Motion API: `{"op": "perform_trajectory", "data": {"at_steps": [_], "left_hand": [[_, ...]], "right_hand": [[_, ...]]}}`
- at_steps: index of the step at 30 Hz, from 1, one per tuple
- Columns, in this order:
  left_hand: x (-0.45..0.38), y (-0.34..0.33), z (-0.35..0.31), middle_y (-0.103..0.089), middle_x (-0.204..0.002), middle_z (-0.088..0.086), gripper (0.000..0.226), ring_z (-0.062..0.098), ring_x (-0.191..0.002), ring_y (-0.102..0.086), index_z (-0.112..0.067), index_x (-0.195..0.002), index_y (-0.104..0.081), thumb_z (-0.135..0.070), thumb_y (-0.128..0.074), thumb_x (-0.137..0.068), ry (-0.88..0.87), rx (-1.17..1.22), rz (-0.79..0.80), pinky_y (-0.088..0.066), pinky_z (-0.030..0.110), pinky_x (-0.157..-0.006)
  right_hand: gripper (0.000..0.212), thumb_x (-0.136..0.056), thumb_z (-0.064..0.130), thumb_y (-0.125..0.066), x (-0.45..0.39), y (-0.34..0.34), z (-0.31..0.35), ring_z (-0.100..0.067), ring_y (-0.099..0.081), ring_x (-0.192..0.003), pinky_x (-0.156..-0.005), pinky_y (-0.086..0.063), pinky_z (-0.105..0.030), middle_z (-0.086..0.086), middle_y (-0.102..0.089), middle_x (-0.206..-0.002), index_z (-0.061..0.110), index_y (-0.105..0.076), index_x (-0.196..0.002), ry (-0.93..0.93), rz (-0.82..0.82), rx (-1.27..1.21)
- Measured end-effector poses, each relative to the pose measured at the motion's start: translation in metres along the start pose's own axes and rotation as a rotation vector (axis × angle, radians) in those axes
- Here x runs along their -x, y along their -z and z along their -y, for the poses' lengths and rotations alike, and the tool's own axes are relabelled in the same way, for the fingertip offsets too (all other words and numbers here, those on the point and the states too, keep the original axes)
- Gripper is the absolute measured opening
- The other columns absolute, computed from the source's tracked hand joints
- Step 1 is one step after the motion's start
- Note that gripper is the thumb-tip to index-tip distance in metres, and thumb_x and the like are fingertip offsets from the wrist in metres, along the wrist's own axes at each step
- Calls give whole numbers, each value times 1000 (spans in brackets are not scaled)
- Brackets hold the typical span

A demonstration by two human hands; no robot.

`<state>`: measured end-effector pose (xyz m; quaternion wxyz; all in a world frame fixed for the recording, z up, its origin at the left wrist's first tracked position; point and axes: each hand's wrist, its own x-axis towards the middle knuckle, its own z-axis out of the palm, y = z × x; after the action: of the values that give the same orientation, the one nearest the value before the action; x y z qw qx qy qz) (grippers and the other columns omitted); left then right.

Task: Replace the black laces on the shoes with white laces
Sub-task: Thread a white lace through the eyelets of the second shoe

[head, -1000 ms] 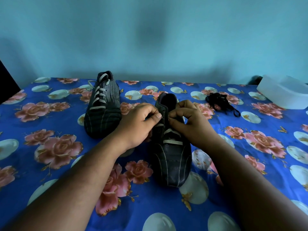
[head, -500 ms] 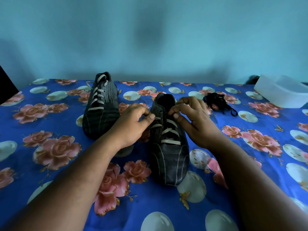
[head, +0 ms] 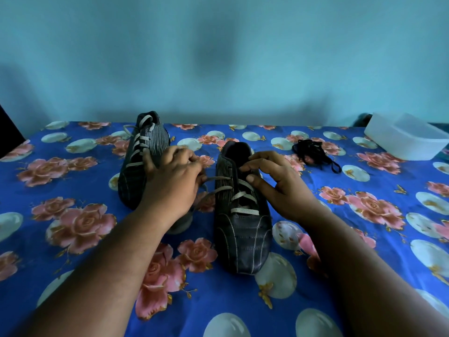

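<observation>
Two hands lace a black shoe (head: 243, 229) mid-bed.
Left hand (head: 173, 181) grips the white lace (head: 220, 178), drawn sideways; right hand (head: 279, 186) hovers, fingers relaxed, holding nothing. Pull evenly, steadying the shoe, so crossings tighten flat.

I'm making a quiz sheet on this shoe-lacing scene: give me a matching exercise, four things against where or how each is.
Things:
1. far shoe
2. near shoe
3. black laces
4. white tub

States:
A. loose heap on the cloth
B. far right edge of the bed
C. white lace only partway up
D. white lace up to the top

Pairs: 1-D, 2-C, 3-A, 4-B
</observation>
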<state>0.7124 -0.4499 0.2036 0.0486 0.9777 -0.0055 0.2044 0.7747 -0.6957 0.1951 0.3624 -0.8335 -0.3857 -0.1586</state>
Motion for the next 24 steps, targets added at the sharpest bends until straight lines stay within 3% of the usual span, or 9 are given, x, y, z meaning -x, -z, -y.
{"op": "perform_trajectory", "data": {"at_steps": [2,4,8,11,13,15,17,21,24], "left_hand": [[0,-2,1,-49,-142,-6,24,24,-143,-27,-30,-112,-70,-17,-64,-92,3,-92,50,-10,75,-114],[0,-3,4,-51,-139,-7,28,24,-140,-31,-31,-110,-71,-12,-67,-89,-26,-96,-1,-18,71,-112],[0,11,5,-62,-113,-8,17,21,-108,-56,-27,-104,-68,-33,-68,-89,-199,179,-225,-37,46,-89],[1,27,-3,-60,-87,-11,37,10,-77,-57,-21,-92,-64,-57,-54,-91,-296,386,-69,-44,32,-65],[4,28,-8,-55,-78,-12,60,11,-71,-54,-20,-86,-62,-75,-39,-85,-270,278,76,-38,30,-57],[5,25,-9,-58,-79,-9,63,14,-72,-56,-20,-86,-62,-78,-39,-83,-233,147,91,-41,34,-58],[5,24,-7,-60,-79,-10,48,14,-73,-58,-21,-87,-65,-68,-53,-87,-178,219,120,-46,36,-61],[4,24,-3,-72,-74,-11,8,4,-71,-67,-25,-86,-69,-28,-76,-90,-105,606,291,-56,39,-71],[5,29,-5,-71,-78,-9,16,10,-71,-68,-27,-90,-69,-12,-74,-87,-104,783,260,-55,33,-69]], "right_hand": [[24,-98,31,-61,1,0,1,-1,-49,-121,-101,-35,-15,12,-55,-123,30,-70,-121,-11,-8,10],[24,-99,30,-62,1,0,3,-6,-50,-122,-100,-37,-21,11,-55,-124,31,-69,-122,-10,-15,21],[23,-98,26,-65,2,1,8,-15,-55,-119,-99,-44,-32,8,-57,-120,29,-69,-121,28,-74,22],[20,-97,26,-66,1,3,11,-19,-57,-115,-96,-46,-37,8,-61,-115,27,-71,-117,63,-125,33],[18,-97,25,-67,1,4,13,-19,-58,-111,-93,-46,-37,9,-63,-111,27,-72,-114,77,-144,31],[17,-96,20,-69,1,6,14,-19,-59,-107,-90,-47,-40,10,-64,-108,26,-73,-112,94,-139,21],[19,-95,17,-71,0,6,16,-19,-60,-104,-88,-47,-42,11,-65,-105,27,-73,-111,109,-120,7],[18,-92,25,-72,1,3,20,-17,-60,-100,-87,-46,-37,9,-65,-96,26,-74,-110,110,-76,-18],[19,-93,32,-69,1,2,21,-14,-58,-96,-85,-44,-32,10,-61,-90,26,-75,-110,106,-43,-24]]}}
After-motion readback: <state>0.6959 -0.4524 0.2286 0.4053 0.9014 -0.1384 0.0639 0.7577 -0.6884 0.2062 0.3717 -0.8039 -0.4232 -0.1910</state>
